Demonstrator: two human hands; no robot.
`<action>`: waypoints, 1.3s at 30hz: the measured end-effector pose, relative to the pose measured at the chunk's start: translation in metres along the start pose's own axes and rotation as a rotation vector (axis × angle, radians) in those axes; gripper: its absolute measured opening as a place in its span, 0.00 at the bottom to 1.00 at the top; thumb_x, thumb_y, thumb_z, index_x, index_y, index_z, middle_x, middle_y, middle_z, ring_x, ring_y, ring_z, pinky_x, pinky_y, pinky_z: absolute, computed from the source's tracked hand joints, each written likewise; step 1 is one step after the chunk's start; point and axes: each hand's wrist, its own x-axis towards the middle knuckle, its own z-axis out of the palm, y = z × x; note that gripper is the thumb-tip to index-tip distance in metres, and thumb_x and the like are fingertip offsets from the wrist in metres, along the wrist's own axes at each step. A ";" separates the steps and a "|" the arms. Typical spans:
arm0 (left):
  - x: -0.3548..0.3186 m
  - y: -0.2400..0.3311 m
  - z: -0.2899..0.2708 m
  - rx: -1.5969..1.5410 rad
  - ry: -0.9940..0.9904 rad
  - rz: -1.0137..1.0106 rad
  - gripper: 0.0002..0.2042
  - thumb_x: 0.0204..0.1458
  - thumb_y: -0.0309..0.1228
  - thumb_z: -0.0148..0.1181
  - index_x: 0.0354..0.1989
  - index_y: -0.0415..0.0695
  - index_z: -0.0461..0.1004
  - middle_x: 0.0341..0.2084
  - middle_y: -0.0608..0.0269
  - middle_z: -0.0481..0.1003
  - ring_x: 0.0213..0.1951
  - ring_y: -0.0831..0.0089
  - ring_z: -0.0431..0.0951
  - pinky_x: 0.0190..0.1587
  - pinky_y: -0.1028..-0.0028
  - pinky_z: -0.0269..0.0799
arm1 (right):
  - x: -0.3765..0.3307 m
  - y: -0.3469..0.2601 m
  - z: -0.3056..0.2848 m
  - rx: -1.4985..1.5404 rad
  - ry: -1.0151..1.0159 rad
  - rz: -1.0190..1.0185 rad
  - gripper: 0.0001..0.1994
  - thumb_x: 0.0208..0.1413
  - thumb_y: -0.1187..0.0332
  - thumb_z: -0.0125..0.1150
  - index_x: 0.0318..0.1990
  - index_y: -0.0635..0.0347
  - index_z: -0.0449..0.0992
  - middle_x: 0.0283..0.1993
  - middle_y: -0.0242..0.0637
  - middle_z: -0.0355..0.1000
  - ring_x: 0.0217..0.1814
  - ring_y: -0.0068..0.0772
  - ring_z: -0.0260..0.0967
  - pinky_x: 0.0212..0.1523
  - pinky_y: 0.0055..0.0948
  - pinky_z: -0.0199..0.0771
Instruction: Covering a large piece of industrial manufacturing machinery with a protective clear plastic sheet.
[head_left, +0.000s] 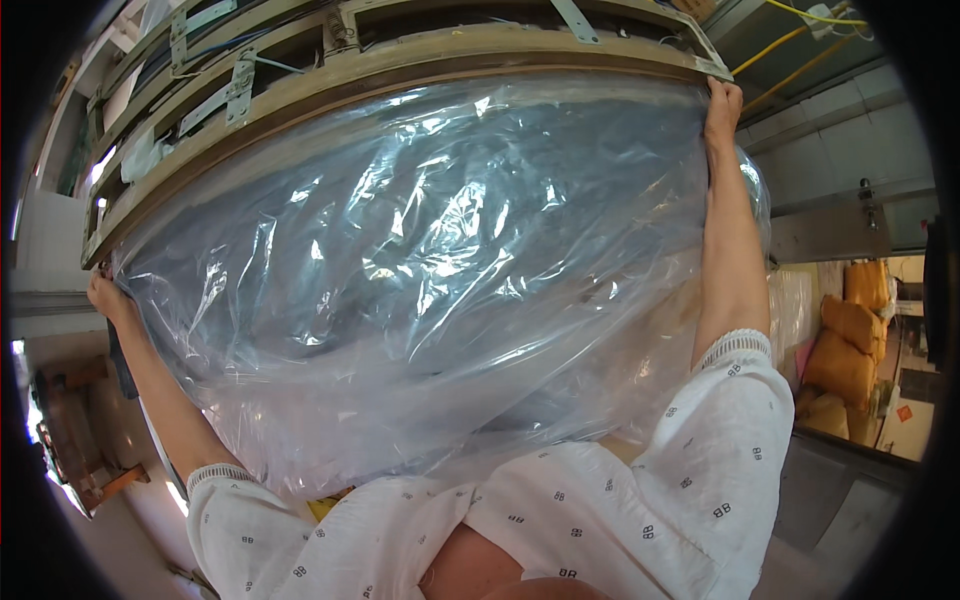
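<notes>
A large sheet of clear plastic film (440, 230) covers a wide, dark grey-blue piece in front of me, and light flashes off its creases. Both of my arms are stretched apart to the far ends of the piece. At the lower left end of a wooden frame (400, 72), my left hand (107, 294) has its fingers closed on the edge of the film. Higher up, at the frame's right corner, my right hand (724, 106) pinches the film there. Beneath the film, the exact shape of the wrapped piece is hard to make out.
Metal hinge brackets (240, 85) and thin wires sit on the wooden slats beyond the film. Yellow cables (785, 65) hang at the upper right. Several yellow-orange bundles (850, 340) are stacked on the right. A wooden piece (75, 375) stands low on the left.
</notes>
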 end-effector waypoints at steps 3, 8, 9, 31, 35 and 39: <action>-0.009 0.012 0.025 -0.070 -0.074 0.061 0.13 0.53 0.29 0.43 0.35 0.32 0.72 0.33 0.56 0.74 0.34 0.71 0.73 0.38 0.75 0.68 | 0.002 0.010 -0.014 -0.019 0.037 0.004 0.20 0.46 0.52 0.57 0.31 0.64 0.69 0.39 0.46 0.64 0.45 0.43 0.60 0.49 0.33 0.57; 0.033 -0.022 -0.036 0.614 -0.085 0.108 0.14 0.52 0.34 0.51 0.38 0.35 0.74 0.36 0.62 0.74 0.39 0.69 0.72 0.45 0.72 0.65 | 0.003 0.002 0.009 0.109 0.154 0.031 0.19 0.48 0.51 0.54 0.29 0.61 0.70 0.38 0.44 0.67 0.43 0.43 0.63 0.46 0.37 0.61; 0.011 -0.016 -0.009 0.413 -0.254 -0.021 0.14 0.51 0.36 0.54 0.38 0.36 0.74 0.36 0.63 0.74 0.40 0.70 0.72 0.46 0.74 0.65 | 0.009 0.009 -0.018 0.553 0.050 0.391 0.18 0.49 0.51 0.54 0.27 0.59 0.69 0.35 0.42 0.68 0.40 0.40 0.63 0.41 0.36 0.62; -0.439 0.306 0.285 0.347 -1.185 0.884 0.27 0.45 0.47 0.59 0.45 0.35 0.72 0.44 0.48 0.71 0.45 0.57 0.73 0.47 0.64 0.67 | -0.166 -0.091 -0.125 1.342 -0.331 0.629 0.07 0.53 0.66 0.54 0.33 0.60 0.69 0.35 0.36 0.67 0.40 0.28 0.63 0.46 0.27 0.66; -0.507 0.285 0.339 0.220 -1.363 0.708 0.18 0.48 0.43 0.57 0.35 0.37 0.75 0.28 0.54 0.75 0.32 0.58 0.76 0.38 0.65 0.71 | -0.157 -0.097 -0.103 1.167 -0.326 0.560 0.08 0.50 0.67 0.56 0.34 0.61 0.69 0.37 0.38 0.68 0.41 0.33 0.64 0.46 0.31 0.65; -0.509 0.262 0.297 -0.255 -1.389 0.106 0.11 0.54 0.35 0.52 0.27 0.41 0.72 0.17 0.72 0.66 0.21 0.84 0.65 0.24 0.82 0.61 | -0.136 -0.091 -0.095 -0.241 0.031 -0.579 0.13 0.43 0.64 0.57 0.37 0.58 0.70 0.39 0.40 0.67 0.44 0.40 0.63 0.49 0.41 0.60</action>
